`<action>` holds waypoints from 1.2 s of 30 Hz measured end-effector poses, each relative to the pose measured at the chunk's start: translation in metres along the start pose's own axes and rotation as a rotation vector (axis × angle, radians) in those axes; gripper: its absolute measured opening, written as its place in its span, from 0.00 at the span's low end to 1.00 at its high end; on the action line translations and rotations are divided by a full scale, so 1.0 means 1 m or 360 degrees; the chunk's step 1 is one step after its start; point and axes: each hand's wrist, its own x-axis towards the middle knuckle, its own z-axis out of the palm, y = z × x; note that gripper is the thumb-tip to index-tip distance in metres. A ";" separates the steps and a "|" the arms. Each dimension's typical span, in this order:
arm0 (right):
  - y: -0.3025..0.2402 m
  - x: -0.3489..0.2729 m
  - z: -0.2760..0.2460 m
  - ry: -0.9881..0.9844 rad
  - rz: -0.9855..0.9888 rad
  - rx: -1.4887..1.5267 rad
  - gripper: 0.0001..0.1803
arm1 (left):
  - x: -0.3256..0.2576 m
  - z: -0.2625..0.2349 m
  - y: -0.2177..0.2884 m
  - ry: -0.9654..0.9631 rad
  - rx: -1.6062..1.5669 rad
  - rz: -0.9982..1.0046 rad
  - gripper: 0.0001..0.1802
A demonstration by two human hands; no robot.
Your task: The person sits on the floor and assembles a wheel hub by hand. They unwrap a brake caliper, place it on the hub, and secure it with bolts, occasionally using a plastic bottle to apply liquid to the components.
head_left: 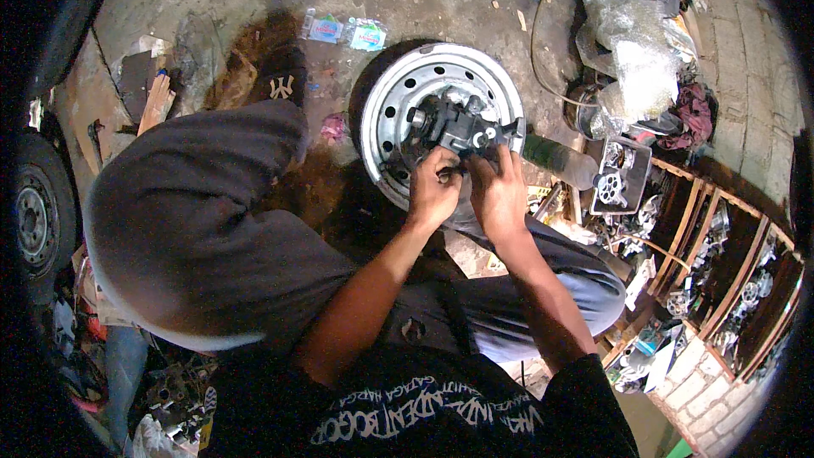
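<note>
A dark metal machine part [458,129] with a blocky body and round fittings rests on top of a silver steel wheel rim [377,123]. My left hand [436,190] is closed at the part's near edge, thumb and forefinger curled together against it. Beside it, my right hand [498,195] grips the near right side of the same part with bent fingers. Whatever small piece may sit between the fingertips is hidden. The rim lies flat in front of me, between my legs.
A greenish plastic bottle [555,161] lies right of the rim, by a metal tray of parts [621,208]. Wooden racks [721,263] hold metal pieces at the right. Bubble wrap [640,76] is heaped at the far right. A tyred wheel [38,212] stands at the left.
</note>
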 end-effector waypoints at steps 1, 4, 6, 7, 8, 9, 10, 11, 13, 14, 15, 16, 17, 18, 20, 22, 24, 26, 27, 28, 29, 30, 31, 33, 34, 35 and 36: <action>-0.001 -0.004 0.002 0.0038 0.0015 0.0045 0.20 | 0.000 0.000 -0.002 -0.0018 -0.0019 -0.0004 0.13; -0.008 -0.005 -0.001 0.0019 0.0077 0.0145 0.18 | 0.000 0.000 -0.002 -0.0019 -0.0073 -0.0032 0.10; -0.009 -0.004 -0.009 -0.0003 0.0124 0.0287 0.16 | 0.002 0.003 -0.001 0.0004 -0.0223 -0.0101 0.07; -0.010 0.001 -0.013 -0.0059 0.0214 0.0428 0.13 | 0.002 0.004 -0.001 0.0059 -0.0209 0.0010 0.07; -0.009 0.007 -0.013 0.0027 0.0252 0.0452 0.11 | 0.003 0.005 0.003 0.0068 -0.0237 0.0016 0.07; -0.009 0.013 -0.012 0.0112 0.0288 0.0476 0.09 | 0.003 0.006 0.006 0.0078 -0.0267 0.0021 0.07; -0.008 0.018 -0.012 0.0196 0.0324 0.0501 0.07 | 0.004 0.008 0.010 0.0089 -0.0296 0.0025 0.08; -0.007 0.024 -0.018 0.0237 0.0215 0.0507 0.05 | 0.005 0.009 0.010 0.0079 -0.0301 0.0041 0.09; -0.005 0.033 -0.021 0.0160 0.0267 0.0511 0.06 | 0.008 0.006 0.007 0.0088 -0.0200 0.0089 0.09; -0.003 0.038 -0.024 0.0124 0.0299 0.0503 0.06 | 0.008 0.007 0.005 0.0084 -0.0156 0.0112 0.09; -0.005 0.045 -0.026 0.0067 0.0376 0.0520 0.09 | 0.009 0.008 0.002 0.0098 -0.0220 0.0114 0.09; -0.004 0.049 -0.025 0.0004 0.0431 0.0516 0.09 | 0.010 0.009 -0.001 0.0111 -0.0284 0.0116 0.09; -0.003 0.052 -0.023 -0.0060 0.0480 0.0517 0.10 | 0.011 0.009 -0.004 0.0132 -0.0345 0.0119 0.09; -0.004 0.055 -0.023 -0.0125 0.0529 0.0517 0.10 | 0.012 0.010 -0.006 0.0135 -0.0313 0.0107 0.09; -0.011 0.059 -0.026 -0.0098 0.0518 0.0450 0.11 | 0.012 0.010 -0.007 0.0139 -0.0243 0.0078 0.10; -0.014 0.060 -0.026 -0.0093 0.0498 0.0401 0.12 | 0.011 0.007 -0.003 0.0086 -0.0165 0.0118 0.11; -0.014 0.061 -0.027 -0.0094 0.0459 0.0348 0.14 | 0.012 0.007 -0.004 0.0059 -0.0130 0.0119 0.12; -0.007 0.052 -0.024 -0.0049 0.0325 0.0391 0.14 | 0.015 0.008 -0.003 0.0068 -0.0123 0.0070 0.12; -0.006 0.047 -0.024 -0.0026 0.0255 0.0412 0.14 | 0.015 0.008 0.000 0.0059 -0.0153 0.0061 0.12; -0.006 0.040 -0.026 0.0048 0.0221 0.0454 0.13 | 0.013 0.008 0.002 0.0049 -0.0183 0.0052 0.12; -0.011 0.031 -0.032 0.0113 0.0186 0.0502 0.12 | 0.011 0.008 0.003 0.0046 -0.0209 0.0035 0.11; -0.016 0.025 -0.037 0.0179 0.0152 0.0550 0.11 | 0.011 0.008 0.003 0.0062 -0.0222 0.0042 0.11; -0.018 0.023 -0.037 0.0233 0.0179 0.0447 0.10 | 0.011 0.009 0.004 0.0080 -0.0235 0.0049 0.11; -0.014 0.017 -0.027 0.0277 0.0274 0.0421 0.10 | 0.011 0.011 0.006 0.0078 -0.0266 0.0043 0.11; -0.012 0.014 -0.021 0.0298 0.0320 0.0409 0.10 | 0.011 0.011 0.007 0.0075 -0.0283 0.0027 0.11; -0.012 0.015 -0.017 0.0289 0.0334 0.0440 0.10 | 0.010 0.010 0.008 0.0075 -0.0295 0.0006 0.11; -0.013 0.015 -0.015 0.0264 0.0339 0.0418 0.10 | 0.010 0.009 0.008 0.0071 -0.0294 0.0000 0.10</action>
